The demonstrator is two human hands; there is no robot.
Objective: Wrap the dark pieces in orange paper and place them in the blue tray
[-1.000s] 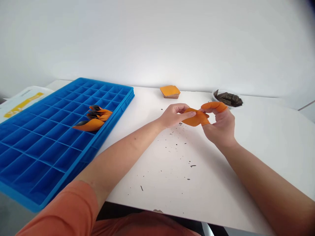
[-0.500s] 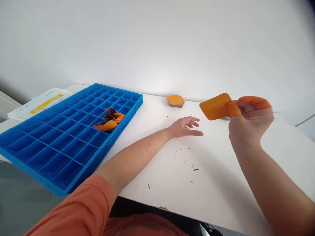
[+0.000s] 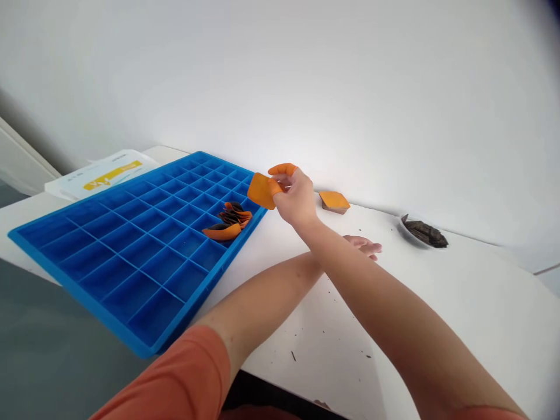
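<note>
Orange is the square sheet [image 3: 261,191] you hold pinched in your right hand [image 3: 296,198], between thumb and forefinger, both capped in orange finger cots [image 3: 283,169]. It hangs over the far right edge of the blue compartment tray [image 3: 131,245], just beyond the compartment where folded orange-and-dark pieces [image 3: 227,221] already lie. Your left hand [image 3: 365,246] rests flat and empty on the white tabletop [image 3: 459,291], partly hidden behind your right forearm. Keep the pinch light at the sheet's edge so it does not crease, and lower it squarely over one cell. Farther right sit a small orange stack [image 3: 334,201] and a dish of dark pieces [image 3: 424,232].
</note>
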